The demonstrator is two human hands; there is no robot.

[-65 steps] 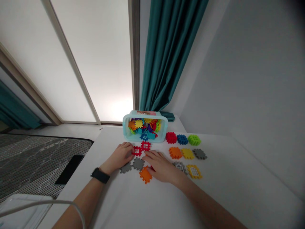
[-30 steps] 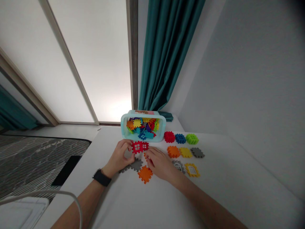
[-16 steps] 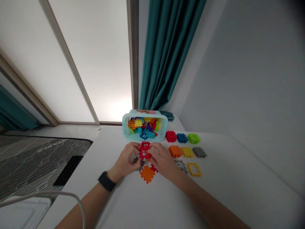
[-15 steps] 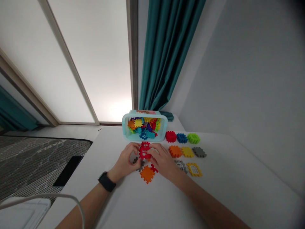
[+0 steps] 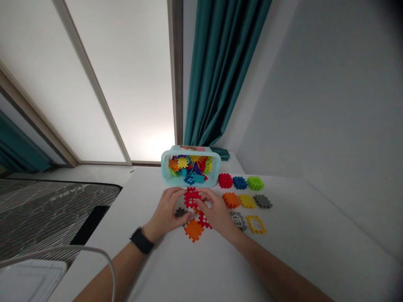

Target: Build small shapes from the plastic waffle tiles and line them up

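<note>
My right hand (image 5: pixel 218 212) pinches a red interlocking block with square holes (image 5: pixel 190 198) between thumb and fingers, just in front of the bin. Curled around its left side, my left hand (image 5: pixel 166 209) has its fingertips at the block's upper left edge and its thumb under the lower edge. Below lie an orange notched block (image 5: pixel 193 230), another red block with holes (image 5: pixel 204 220) partly behind my right hand, and a dark grey block (image 5: pixel 180 212) beside my left thumb. A bit of orange shows between them.
A light blue bin (image 5: pixel 166 178) of mixed blocks stands at the back of the white table (image 5: pixel 189 272). On the right lie red (image 5: pixel 225 180), blue (image 5: pixel 240 183), green (image 5: pixel 255 183), orange (image 5: pixel 231 200), yellow (image 5: pixel 247 201) and grey blocks (image 5: pixel 262 201), plus grey (image 5: pixel 238 221) and yellow window blocks (image 5: pixel 256 225).
The red block between my hands has turned slightly. My left thumb has shifted right, uncovering more of the grey block, and more of the lower red block shows beside my right hand.
</note>
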